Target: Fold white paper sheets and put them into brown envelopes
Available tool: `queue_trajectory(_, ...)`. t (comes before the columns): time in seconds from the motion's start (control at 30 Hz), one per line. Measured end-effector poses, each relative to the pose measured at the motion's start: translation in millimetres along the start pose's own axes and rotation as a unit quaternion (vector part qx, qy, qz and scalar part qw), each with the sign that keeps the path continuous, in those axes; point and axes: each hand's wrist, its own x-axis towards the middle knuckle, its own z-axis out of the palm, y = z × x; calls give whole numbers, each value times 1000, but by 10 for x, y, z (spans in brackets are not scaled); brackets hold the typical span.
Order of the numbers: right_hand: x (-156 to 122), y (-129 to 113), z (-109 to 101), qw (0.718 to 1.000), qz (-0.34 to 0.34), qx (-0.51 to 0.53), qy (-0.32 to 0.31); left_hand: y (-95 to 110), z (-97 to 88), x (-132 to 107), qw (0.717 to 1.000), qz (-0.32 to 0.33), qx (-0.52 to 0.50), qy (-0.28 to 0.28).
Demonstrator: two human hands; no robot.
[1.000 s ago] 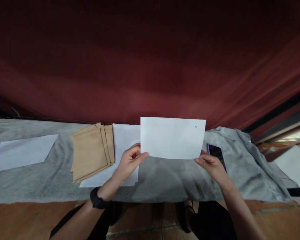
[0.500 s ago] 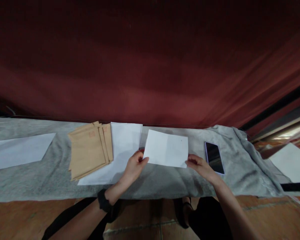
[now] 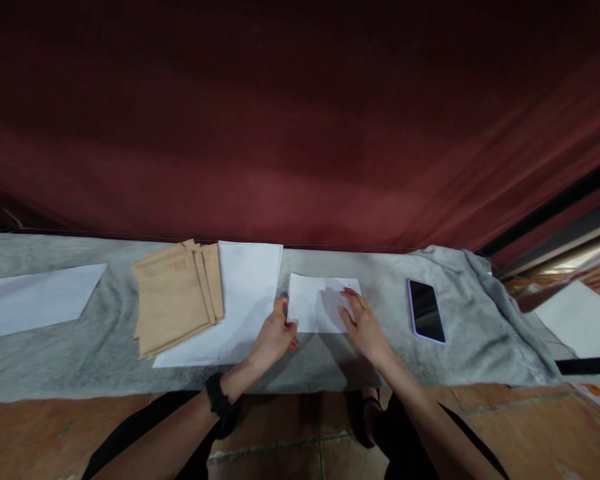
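Observation:
A folded white sheet point(image 3: 316, 303) lies flat on the grey cloth point(image 3: 105, 357) in front of me. My left hand point(image 3: 275, 337) pinches the sheet's lower left corner with curled fingers. My right hand point(image 3: 363, 325) lies flat on the sheet's right part, fingers stretched out and pressing down. A black band sits on my left wrist.
Left of the sheet lie a stack of white paper point(image 3: 245, 293) and several brown envelopes point(image 3: 173, 297). A long white sheet point(image 3: 35, 300) is at the far left. A dark phone point(image 3: 425, 310) lies to the right. A red curtain hangs behind; another white paper point(image 3: 580, 320) lies far right.
The white sheet, held up in both hands a second ago, has come down onto the cloth and now looks smaller. My right hand moved from its edge onto its top.

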Motion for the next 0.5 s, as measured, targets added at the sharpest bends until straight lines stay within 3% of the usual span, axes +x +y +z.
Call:
queue_trajectory(0.07, -1, -157, 193, 997, -45, -54, -34, 40, -48, -56, 982, 34, 184, 36)
queue_trajectory(0.13, -7, -251, 347, 991, -55, -105, -58, 89, -62, -113, 932, 87, 344, 69)
queue_trajectory(0.2, -13, -287, 445, 986, -54, -142, -71, 135, -2, -140, 885, 156, 431, 85)
queue_trajectory(0.3, -4, -268, 509, 978, -76, -173, -87, 153, 230, -64, 841, 286, 449, 92)
queue_trajectory(0.37, 24, -221, 521, 973, -92, -188, -93, 115, 409, 59, 827, 344, 436, 85)
queue_trajectory(0.5, 125, -70, 509, 972, -81, -207, -75, -23, 591, 312, 838, 327, 429, 88)
